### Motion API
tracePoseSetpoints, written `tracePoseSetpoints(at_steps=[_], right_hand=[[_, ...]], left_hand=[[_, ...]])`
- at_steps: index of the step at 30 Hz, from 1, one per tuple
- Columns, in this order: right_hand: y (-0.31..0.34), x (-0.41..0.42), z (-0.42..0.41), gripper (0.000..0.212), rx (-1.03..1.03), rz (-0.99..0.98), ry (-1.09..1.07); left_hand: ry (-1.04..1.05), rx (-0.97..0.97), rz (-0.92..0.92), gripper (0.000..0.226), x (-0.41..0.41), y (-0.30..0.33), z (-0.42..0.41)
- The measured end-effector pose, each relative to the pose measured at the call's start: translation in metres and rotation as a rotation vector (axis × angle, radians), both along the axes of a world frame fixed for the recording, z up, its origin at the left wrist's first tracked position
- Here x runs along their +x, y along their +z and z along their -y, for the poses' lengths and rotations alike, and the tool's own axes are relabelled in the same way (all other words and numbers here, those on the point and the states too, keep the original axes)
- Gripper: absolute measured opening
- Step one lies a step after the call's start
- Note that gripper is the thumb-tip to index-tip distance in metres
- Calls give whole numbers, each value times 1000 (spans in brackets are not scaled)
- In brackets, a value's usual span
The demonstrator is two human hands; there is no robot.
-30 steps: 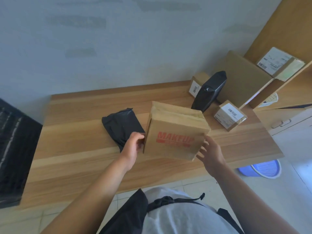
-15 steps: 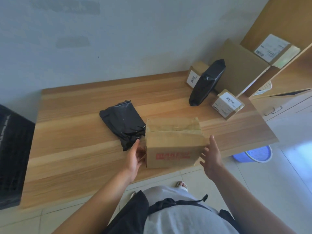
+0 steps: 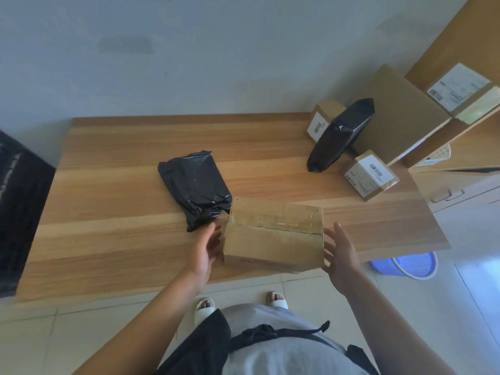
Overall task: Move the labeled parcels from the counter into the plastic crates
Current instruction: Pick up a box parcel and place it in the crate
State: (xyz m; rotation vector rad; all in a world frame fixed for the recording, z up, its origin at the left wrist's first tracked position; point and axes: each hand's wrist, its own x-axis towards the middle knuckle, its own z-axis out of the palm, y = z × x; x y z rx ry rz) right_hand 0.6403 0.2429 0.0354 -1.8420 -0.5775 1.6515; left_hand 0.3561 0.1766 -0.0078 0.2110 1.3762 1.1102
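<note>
Right now the cardboard box (image 3: 273,234) sits at the near edge of the table (image 3: 121,217), its front corner just over the rim, with its long axis running left to right between the two hands. The left hand (image 3: 207,249) is at the box's left end, fingers straight and spread, apparently touching or just off the cardboard; the right hand (image 3: 339,250) is at the right end, likewise spread flat with nothing curled round anything. Neither hand is nearer than the other: the box lies squarely between the palms, so a two-handed squeeze on its short ends looks like the grip on offer. A black crate (image 3: 19,212) stands off the table's left end, so the carry would likely swing leftward. A black poly bag (image 3: 194,189) lies touching the box's far left corner and might get dragged along.
</note>
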Motion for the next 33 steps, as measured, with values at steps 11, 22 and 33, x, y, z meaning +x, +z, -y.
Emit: tracePoseSetpoints(at_steps=[11,22,33], right_hand=[[56,-29,-133,35,379,299,916],[49,-49,-143,25,361,152,1370],[71,53,-69,33,57,-345,573]], left_hand=[[391,-165,-58,109,67,62,39],[531,-254,285,74,159,98,4],[-196,-211,-375,81,113,117,-72]])
